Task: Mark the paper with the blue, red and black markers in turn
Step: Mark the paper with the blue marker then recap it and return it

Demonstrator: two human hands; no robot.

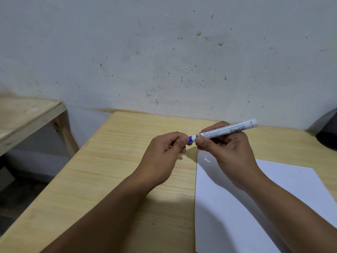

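Head view: blue marker (226, 130) held level between both hands above the table (113, 161).
Right hand (228, 150) grips the white barrel; left hand (167, 148) pinches the blue cap end. Paper (255, 207) lies flat beneath the right hand and forearm.

1 blue marker (226, 130), 1 paper sheet (255, 207), 2 hands, 2 wood tables, 1 dark obj at right edge (328, 137).
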